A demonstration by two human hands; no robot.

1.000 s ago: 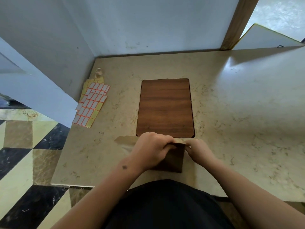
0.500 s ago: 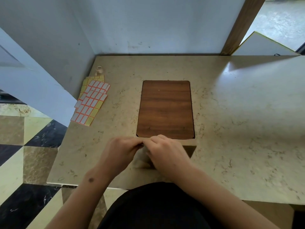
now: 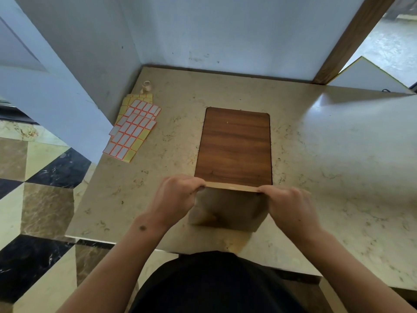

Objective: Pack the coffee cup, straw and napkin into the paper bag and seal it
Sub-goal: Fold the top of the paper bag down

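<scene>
A brown paper bag (image 3: 225, 208) stands upright near the front edge of the beige stone table (image 3: 338, 177). Its top is folded flat into a straight edge. My left hand (image 3: 178, 197) pinches the left end of that folded top, and my right hand (image 3: 291, 206) pinches the right end. The bag's mouth is closed, so the cup, straw and napkin are hidden from view.
A dark wooden board (image 3: 234, 147) lies flat just behind the bag. Sheets of white and yellow sticker labels (image 3: 133, 129) lie at the table's far left by the wall, with a small roll (image 3: 146, 85) behind them. Walls close the back and left.
My hands were bunched together at the bag's top; they have now moved apart to the two ends of the folded edge, which is pulled straight.
</scene>
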